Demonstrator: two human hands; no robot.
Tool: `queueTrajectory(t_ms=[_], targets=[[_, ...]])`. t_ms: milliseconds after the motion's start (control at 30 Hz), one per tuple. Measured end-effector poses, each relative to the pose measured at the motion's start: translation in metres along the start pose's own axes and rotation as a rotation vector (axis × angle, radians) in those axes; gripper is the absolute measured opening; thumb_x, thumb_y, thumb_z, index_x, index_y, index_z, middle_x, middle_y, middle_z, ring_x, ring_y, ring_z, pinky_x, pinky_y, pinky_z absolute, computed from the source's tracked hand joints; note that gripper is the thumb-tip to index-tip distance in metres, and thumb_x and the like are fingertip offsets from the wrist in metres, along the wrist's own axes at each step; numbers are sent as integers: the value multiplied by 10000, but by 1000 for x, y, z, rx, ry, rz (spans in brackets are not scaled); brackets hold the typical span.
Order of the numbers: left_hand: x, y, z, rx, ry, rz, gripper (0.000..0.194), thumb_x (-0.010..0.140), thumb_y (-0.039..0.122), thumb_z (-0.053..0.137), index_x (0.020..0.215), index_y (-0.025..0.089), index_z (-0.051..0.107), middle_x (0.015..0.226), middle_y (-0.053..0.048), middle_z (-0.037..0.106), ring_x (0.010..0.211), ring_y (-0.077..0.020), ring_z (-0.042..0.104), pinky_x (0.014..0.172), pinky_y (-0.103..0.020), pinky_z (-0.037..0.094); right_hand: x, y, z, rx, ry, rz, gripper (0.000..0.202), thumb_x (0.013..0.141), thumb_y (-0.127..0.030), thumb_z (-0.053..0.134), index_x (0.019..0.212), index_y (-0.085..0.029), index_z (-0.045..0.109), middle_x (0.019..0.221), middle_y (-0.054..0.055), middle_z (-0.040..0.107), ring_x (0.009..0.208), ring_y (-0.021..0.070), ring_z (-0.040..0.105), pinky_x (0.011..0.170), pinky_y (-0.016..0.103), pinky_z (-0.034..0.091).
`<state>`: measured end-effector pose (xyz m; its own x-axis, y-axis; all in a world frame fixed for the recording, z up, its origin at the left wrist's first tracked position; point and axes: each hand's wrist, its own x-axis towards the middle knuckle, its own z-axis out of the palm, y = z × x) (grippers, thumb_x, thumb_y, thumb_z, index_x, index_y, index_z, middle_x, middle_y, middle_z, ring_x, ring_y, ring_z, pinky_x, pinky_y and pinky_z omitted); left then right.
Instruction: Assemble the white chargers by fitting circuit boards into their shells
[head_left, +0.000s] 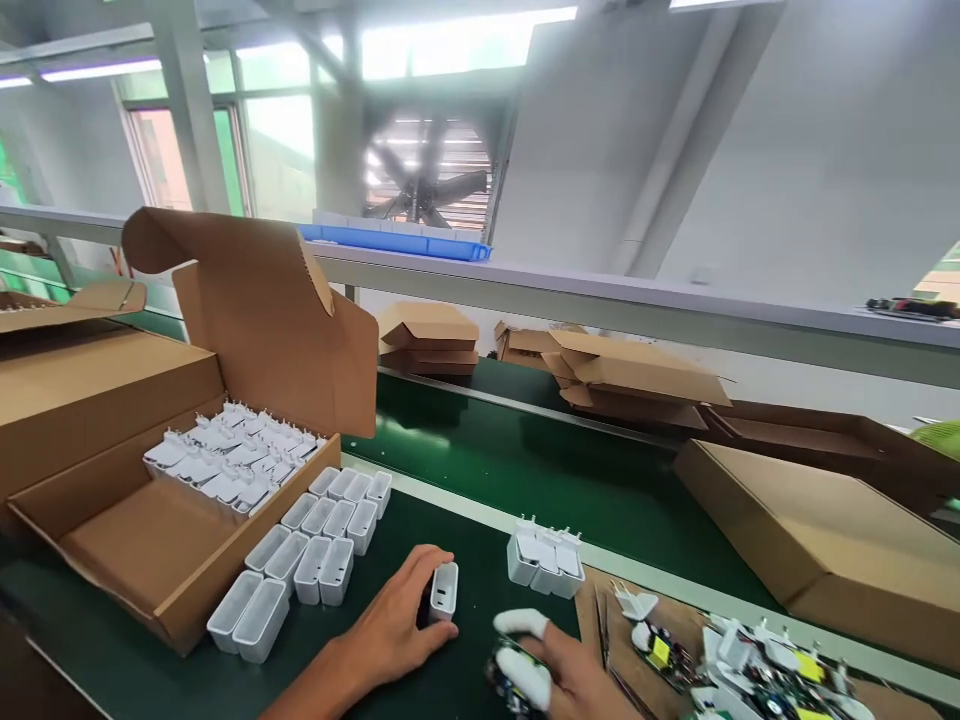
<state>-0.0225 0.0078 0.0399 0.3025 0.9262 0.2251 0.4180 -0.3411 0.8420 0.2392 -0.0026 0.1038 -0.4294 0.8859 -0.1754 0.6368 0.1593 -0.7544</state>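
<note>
Currently, I have my left hand (405, 618) pinching a white casing (445, 592) and my right hand (574, 672) a circuit board (511, 690), 3 capped units (546, 562) seemingly done, the board pile (772, 675) left.

There are two hands (401, 620) (576, 672), one held casing (445, 592), fourteen rowed casings (335, 574) and one fan (421, 190).

The left hand (394, 622) is holding a white, box-shaped plastic casing (445, 590), the right hand (564, 662) a blurred green circuit board (514, 694).
</note>
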Motion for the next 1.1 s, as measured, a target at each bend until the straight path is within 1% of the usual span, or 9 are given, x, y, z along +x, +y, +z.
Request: queueTrajectory(t_ms=[100,233,433,533,667,833,933,1033,1100], targets=[[-4,-7,-1,2,12,-4,702,814,126,693,1465,227,452,1521,-144,487,1404,-307,512,1212,-461,386,26,-21,20,-277,-13,-63,276,991,-349,524,1092,-218,745,1021,94,745,989,281,709,895,365,553],[-6,-13,-2,10,26,-14,729,827,128,672,1502,247,424,1538,-138,491,1433,-322,491,1232,-493,362,32,-24,20,-522,41,-38,314,936,-299,613,1194,-142,697,1187,175,694,1129,359,662,984,453,525],[-9,-13,-1,42,3,-21,743,871,162,666,1552,275,390,1579,-108,474,1448,-300,492,1230,-449,385,11,-4,31,-542,62,-43,393,841,-203,660,1230,-170,698,1337,166,665,1259,391,597,1101,483,470],[-11,-15,-1,55,-16,-44,746,897,181,666,1568,302,363,1610,-97,442,1471,-294,467,1228,-445,390,4,14,33,-411,83,-85,607,823,-191,661,1425,-197,589,1532,127,544,1391,351,513,1169,435,434],[-13,-21,1,76,-20,-41,743,915,188,656,1577,320,345,1628,-88,424,1484,-293,455,1234,-455,385,-3,24,27,-291,116,-61,717,840,-142,593,1540,-237,469,1630,78,437,1453,275,475,1185,350,429],[-13,-24,3,75,-28,-42,741,929,217,665,1585,321,336,1623,-103,434,1479,-309,459,1236,-487,380,-11,13,19,-379,93,-100,691,774,-64,574,1453,-193,556,1721,99,255,1574,333,249,1265,516,300],[-13,-23,5,75,-41,-46,745,926,228,670,1588,321,342,1620,-101,444,1481,-312,458,1237,-488,378,-12,12,18,-463,25,-20,625,720,-35,585,1338,-124,628,1671,182,343,1539,383,308,1241,572,322],[-14,-22,7,61,-47,-48,754,915,255,692,1589,322,360,1614,-99,462,1470,-319,477,1224,-471,399,-10,20,20,-501,3,-31,617,663,29,553,1252,-120,662,1456,187,585,1393,338,511,1187,478,424],[-14,-21,8,51,-58,-52,773,905,262,706,1593,323,359,1616,-100,464,1466,-323,485,1217,-466,408,-10,27,22,-529,33,-73,589,672,39,543,1221,-131,666,1394,173,621,1352,322,542,1172,444,439]])
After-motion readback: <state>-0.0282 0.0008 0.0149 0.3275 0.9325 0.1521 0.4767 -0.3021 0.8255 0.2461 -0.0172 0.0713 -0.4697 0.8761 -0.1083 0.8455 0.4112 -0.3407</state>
